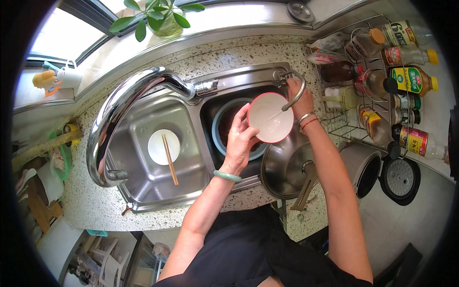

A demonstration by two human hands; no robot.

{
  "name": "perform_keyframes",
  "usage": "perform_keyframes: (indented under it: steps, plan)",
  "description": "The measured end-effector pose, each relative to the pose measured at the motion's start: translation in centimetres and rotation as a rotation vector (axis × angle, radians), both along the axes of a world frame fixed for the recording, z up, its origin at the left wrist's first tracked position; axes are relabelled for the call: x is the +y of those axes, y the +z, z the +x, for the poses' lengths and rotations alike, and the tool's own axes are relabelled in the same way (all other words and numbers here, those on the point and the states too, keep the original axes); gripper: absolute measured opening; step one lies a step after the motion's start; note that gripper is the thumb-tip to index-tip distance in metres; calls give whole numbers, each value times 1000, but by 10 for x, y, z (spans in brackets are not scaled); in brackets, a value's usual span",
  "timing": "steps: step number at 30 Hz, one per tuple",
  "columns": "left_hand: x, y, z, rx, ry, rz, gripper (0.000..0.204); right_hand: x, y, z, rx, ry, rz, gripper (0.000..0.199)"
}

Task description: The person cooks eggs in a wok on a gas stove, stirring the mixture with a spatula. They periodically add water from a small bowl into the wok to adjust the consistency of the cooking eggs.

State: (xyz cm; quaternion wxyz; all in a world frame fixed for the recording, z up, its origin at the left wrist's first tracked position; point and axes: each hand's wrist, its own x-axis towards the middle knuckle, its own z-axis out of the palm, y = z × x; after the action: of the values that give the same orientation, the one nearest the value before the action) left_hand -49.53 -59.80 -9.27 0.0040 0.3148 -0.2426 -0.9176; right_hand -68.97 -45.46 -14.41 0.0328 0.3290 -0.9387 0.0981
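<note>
Left fingers [242, 115] hold red-rimmed bowl [268, 125] under slim tap [302, 86]; right fingers [292, 86] at its base.

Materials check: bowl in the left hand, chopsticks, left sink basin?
Red-rimmed bowl: likely glazed ceramic, from the smooth off-white inside with small glints; enamel or melamine can't be ruled out.
Chopsticks: probably wood or bamboo, from their warm brown colour; too small to judge the finish.
Left basin: looks like stainless steel, satin finish, from the grey metallic sheen and soft reflections.

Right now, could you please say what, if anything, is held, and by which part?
The left hand holds a white bowl by its left edge; the right hand is at the small tap, its grip unclear.
</note>
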Motion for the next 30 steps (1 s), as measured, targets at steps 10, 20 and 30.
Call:
perform_keyframes:
  steps: [10,20,30]
  plan:
    - [3,-6,2,-17,6,6,64,3,-2,-1,28,-9,60,15]
    - [3,-10,4,-20,-10,-10,64,4,-3,-1,117,21,115,14]
    - [3,-3,4,-17,-26,-29,65,7,-19,5,80,-65,-161,12]
